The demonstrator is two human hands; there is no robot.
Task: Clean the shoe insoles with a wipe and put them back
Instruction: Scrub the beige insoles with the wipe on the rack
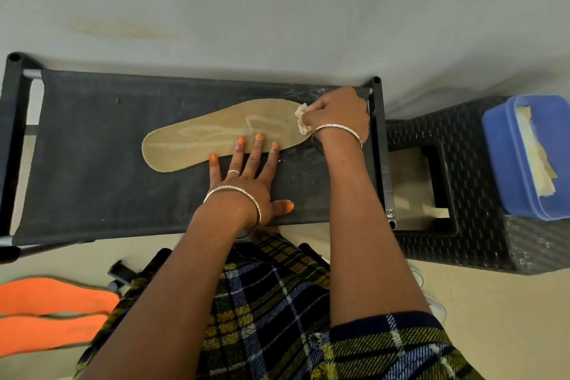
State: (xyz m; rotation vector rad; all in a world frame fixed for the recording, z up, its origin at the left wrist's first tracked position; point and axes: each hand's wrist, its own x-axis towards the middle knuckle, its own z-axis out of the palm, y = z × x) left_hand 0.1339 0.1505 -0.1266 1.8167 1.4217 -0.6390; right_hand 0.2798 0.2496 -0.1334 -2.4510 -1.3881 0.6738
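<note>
A tan insole [200, 136] lies flat on the black fabric top of a shoe rack [92, 163], its length running left to right. My left hand [246, 176] presses on its near edge with straight, spread fingers. My right hand [339, 114] grips a crumpled pale wipe [302, 120] against the insole's right end. Faint wet streaks show along the insole's middle.
Two orange insoles [52, 311] lie on the floor at the lower left. A black wicker stool [462, 194] stands to the right of the rack, carrying a blue tub [505, 163] with pale wipes [539, 170] in it. A wall rises behind the rack.
</note>
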